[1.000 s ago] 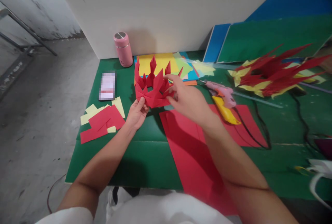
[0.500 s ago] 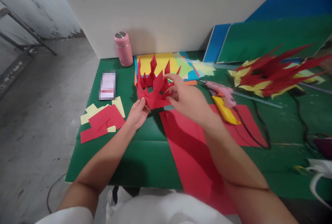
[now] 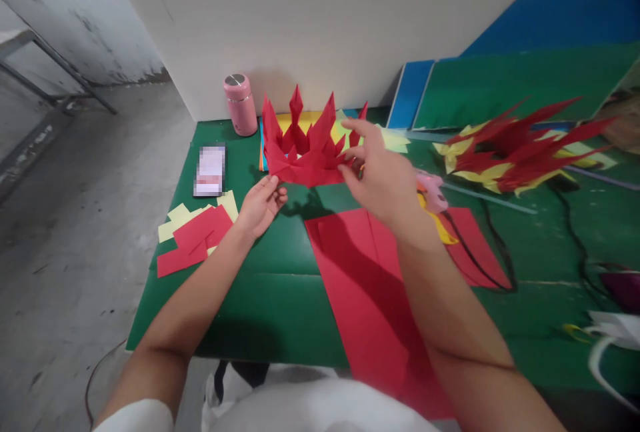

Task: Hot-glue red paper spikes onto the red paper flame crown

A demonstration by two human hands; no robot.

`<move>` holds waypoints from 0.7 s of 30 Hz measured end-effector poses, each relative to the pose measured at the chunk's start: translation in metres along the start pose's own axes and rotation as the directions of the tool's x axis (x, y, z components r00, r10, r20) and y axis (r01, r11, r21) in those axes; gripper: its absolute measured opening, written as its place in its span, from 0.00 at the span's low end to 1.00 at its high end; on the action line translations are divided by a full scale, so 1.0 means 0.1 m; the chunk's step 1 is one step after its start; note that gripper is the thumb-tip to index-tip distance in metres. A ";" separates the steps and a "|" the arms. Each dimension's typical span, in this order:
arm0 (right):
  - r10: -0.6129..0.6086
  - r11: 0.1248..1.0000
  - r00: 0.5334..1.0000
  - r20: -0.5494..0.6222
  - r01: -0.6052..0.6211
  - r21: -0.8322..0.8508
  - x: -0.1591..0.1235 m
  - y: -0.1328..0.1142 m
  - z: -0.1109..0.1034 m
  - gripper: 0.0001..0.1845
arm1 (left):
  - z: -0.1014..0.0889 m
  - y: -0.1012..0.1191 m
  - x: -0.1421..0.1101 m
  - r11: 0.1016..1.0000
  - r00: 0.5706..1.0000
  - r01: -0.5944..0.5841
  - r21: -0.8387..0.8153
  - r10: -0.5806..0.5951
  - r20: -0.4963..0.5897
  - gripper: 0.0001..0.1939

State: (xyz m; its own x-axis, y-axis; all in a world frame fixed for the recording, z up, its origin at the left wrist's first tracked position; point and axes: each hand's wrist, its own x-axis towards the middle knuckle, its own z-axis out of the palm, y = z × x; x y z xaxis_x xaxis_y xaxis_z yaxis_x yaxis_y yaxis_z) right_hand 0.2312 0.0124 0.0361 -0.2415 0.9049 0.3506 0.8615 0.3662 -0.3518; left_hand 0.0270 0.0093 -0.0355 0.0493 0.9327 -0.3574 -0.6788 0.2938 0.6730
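Observation:
A red folded-paper crown (image 3: 313, 162) with tall pointed spikes is held up over the table, its shadow falling below it. My left hand (image 3: 261, 207) pinches its lower left edge between thumb and fingers. At the crown's right side, my right hand (image 3: 380, 175) grips the band with thumb and lower fingers, while the index finger reaches up by a spike. The exact contact of the right fingertips is partly hidden. Under my right forearm lie large red paper sheets (image 3: 363, 272).
On the green table (image 3: 280, 312) are a pink flask (image 3: 241, 109), a phone (image 3: 210, 171), red and yellow paper pieces (image 3: 203, 229) and stacked coloured paper (image 3: 285, 119). To the right are a pink glue gun (image 3: 431, 191), its black cord and a red-and-yellow paper crown (image 3: 505, 149).
Both hands have spread slightly apart. The red crown has been drawn wider and moved up and to the right, its front now turned more squarely toward me.

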 end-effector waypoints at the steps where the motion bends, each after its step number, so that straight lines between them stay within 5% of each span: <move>1: 0.023 1.000 1.000 -0.018 -0.023 0.004 0.05 0.03 0.00 0.34 | 0.02 0.06 0.04 1.000 1.000 -0.014 0.029 0.013 0.011 0.07; 10: -0.011 1.000 0.999 -0.037 0.011 -0.004 0.59 0.25 0.29 0.34 | 0.11 0.39 0.55 0.988 0.997 -0.079 0.130 0.080 -0.007 0.06; 21: 0.005 0.996 0.997 -0.077 -0.012 -0.084 0.84 0.52 0.85 0.32 | 0.03 0.27 0.92 0.990 0.988 -0.052 0.127 0.070 -0.136 0.16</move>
State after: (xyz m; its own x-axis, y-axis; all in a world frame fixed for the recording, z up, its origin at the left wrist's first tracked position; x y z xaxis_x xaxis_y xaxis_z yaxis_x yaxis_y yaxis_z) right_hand 0.2180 0.1262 -0.0265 -0.2016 0.8874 0.4146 0.8988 0.3359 -0.2818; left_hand 0.0154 0.1040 -0.0478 -0.0984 0.9137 -0.3944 -0.5818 0.2687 0.7677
